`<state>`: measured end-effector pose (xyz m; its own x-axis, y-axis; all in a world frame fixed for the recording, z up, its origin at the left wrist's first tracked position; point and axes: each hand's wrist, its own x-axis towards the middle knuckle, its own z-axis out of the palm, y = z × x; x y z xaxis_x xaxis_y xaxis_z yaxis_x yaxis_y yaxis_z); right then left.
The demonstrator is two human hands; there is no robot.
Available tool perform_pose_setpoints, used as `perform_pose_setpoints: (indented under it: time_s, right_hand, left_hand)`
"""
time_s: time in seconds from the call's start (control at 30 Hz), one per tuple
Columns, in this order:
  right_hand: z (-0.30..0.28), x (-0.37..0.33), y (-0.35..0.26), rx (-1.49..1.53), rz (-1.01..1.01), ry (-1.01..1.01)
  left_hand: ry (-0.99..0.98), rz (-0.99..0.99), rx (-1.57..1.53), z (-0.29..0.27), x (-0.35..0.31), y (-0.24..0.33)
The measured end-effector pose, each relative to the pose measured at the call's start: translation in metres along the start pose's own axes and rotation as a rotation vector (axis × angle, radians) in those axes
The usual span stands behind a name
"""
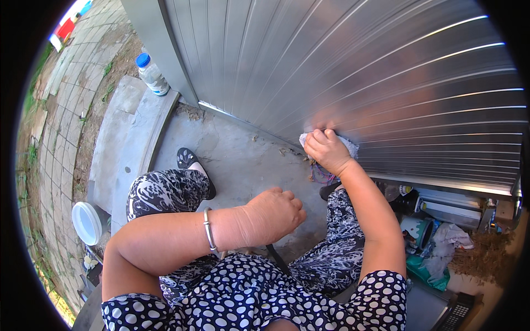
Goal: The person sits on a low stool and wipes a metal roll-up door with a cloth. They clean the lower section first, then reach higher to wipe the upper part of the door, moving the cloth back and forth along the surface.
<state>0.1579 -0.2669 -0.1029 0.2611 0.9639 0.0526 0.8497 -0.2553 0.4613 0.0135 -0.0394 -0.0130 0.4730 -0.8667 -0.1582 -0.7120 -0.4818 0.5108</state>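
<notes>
My right hand (327,151) presses a whitish cloth (351,147) against the low part of a ribbed, shiny metal panel (265,66). Its fingers are bent over the cloth, and pinkish-purple strands (321,174) hang just beneath. In front of my body, my left hand (274,212) is held in a loose fist, back upward, well apart from the panel. Whatever its fingers may hold is hidden from this side. A silvery bangle (209,229) circles the left wrist.
Past a concrete step (124,138) on the left lies brick paving (61,149). A blue-capped jar (152,74) stands at the step's far end; a white bucket (87,223) is nearer. Plastic bags (446,248), a dark tin (418,231) and dry brush bristles (485,258) crowd the right.
</notes>
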Motion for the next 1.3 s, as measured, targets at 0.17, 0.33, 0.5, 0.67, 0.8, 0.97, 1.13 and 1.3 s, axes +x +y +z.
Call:
perform_pose_setpoints:
  time_s: [0.17,0.33,0.5,0.67,0.8,0.97,1.13,1.3]
  right_hand:
    - [0.054,-0.008,-0.032,0.068,0.005,-0.143]
    - [0.069,-0.019,-0.082,0.387,0.581,-0.188]
    - [0.068,-0.052,-0.119,1.16,1.521,0.102]
    - [-0.004,-0.052,-0.117,1.468,1.875,0.814]
    - [-0.099,-0.064,-0.057,1.282,1.808,1.064]
    - [-0.268,-0.051,0.054,0.588,1.321,1.448]
    - [-0.339,-0.068,0.146,-0.352,1.029,1.169]
    - [-0.281,-0.046,0.142,-0.584,0.788,0.916]
  left_hand:
    - [0.018,-0.002,-0.055,-0.001,-0.003,-0.005]
    - [0.023,-0.036,-0.012,-0.003,-0.003,-0.004]
    - [0.017,-0.018,-0.013,-0.004,-0.001,-0.004]
    - [0.114,-0.023,-0.01,-0.004,0.004,-0.014]
    - [0.227,-0.081,-0.023,-0.02,0.005,-0.02]
    - [0.254,-0.164,-0.024,-0.023,0.005,-0.031]
    - [0.213,-0.195,0.074,-0.022,0.013,-0.031]
    - [0.174,-0.169,0.127,-0.017,0.02,-0.026]
